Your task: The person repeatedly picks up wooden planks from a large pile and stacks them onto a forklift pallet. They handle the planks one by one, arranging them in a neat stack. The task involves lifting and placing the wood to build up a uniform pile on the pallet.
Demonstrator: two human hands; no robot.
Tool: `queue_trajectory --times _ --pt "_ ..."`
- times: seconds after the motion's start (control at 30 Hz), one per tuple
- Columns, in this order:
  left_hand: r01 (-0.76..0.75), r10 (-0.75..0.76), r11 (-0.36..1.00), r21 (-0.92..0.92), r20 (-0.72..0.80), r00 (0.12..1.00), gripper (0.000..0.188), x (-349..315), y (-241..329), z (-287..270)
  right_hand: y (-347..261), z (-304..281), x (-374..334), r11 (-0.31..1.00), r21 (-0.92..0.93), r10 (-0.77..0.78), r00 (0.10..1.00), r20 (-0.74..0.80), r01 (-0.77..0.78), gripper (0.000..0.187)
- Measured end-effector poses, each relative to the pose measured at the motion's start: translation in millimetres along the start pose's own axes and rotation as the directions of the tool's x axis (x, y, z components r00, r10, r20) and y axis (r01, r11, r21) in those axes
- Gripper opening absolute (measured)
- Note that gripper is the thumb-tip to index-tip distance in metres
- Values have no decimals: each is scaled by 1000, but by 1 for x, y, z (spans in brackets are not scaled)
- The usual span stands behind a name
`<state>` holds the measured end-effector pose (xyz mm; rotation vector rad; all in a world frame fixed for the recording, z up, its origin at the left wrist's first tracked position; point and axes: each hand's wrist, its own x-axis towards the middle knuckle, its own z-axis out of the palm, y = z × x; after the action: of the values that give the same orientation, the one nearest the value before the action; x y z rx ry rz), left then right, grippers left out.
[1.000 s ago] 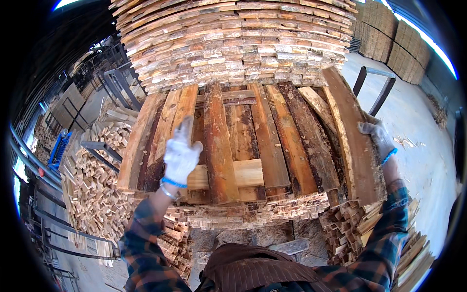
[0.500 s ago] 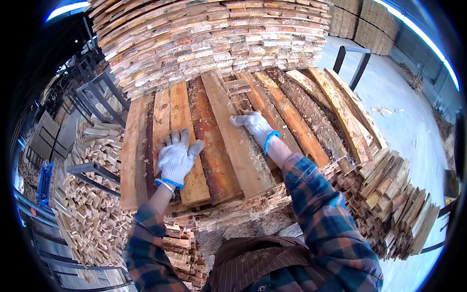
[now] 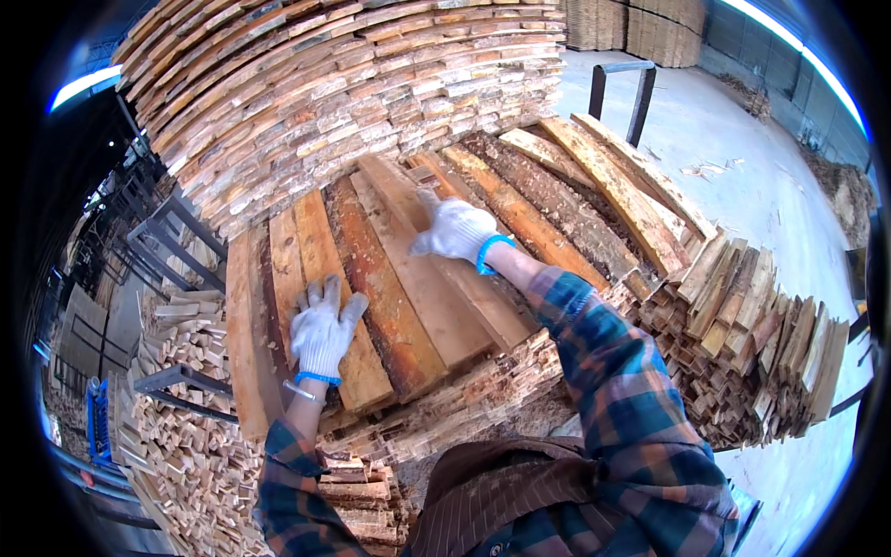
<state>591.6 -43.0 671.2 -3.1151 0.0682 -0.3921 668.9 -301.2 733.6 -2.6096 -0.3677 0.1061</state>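
Observation:
Long rough-sawn planks with bark edges lie side by side over a stack. My left hand (image 3: 320,332), in a white knit glove with a blue cuff, rests flat with fingers spread on an orange-brown plank (image 3: 327,265). My right hand (image 3: 459,231), gloved the same way, grips a brown plank (image 3: 483,299) near its middle, thumb and fingers apart across it; the fingertips on its far side are hidden. This plank sits slightly tilted, partly over a paler plank (image 3: 419,290) to its left. A bark-covered reddish plank (image 3: 382,288) lies between my hands.
A tall stack of boards (image 3: 371,84) rises behind the planks. Heaps of short offcuts lie at the left (image 3: 200,427) and right (image 3: 733,297). Black metal frames stand at the left (image 3: 172,237) and far right (image 3: 622,93), on a grey concrete floor (image 3: 752,186).
My right hand has shifted the brown plank rightward and tilted it, baring more of the paler plank beside it. My left hand stays spread on its plank. The whole view has turned a little.

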Motion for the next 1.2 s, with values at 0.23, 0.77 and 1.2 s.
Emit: queue_trajectory --times 0.23,0.77,1.2 --pt "-22 21 997 69 10 1000 77 0 13 -3 63 26 18 991 74 -101 982 -157 114 55" --pt "-33 33 999 -31 17 999 66 1 -1 7 140 -99 -16 989 -141 26 987 -156 -49 45" --pt "-29 28 997 -68 -24 999 60 5 17 4 352 -171 -56 932 307 267 939 -215 -195 46"
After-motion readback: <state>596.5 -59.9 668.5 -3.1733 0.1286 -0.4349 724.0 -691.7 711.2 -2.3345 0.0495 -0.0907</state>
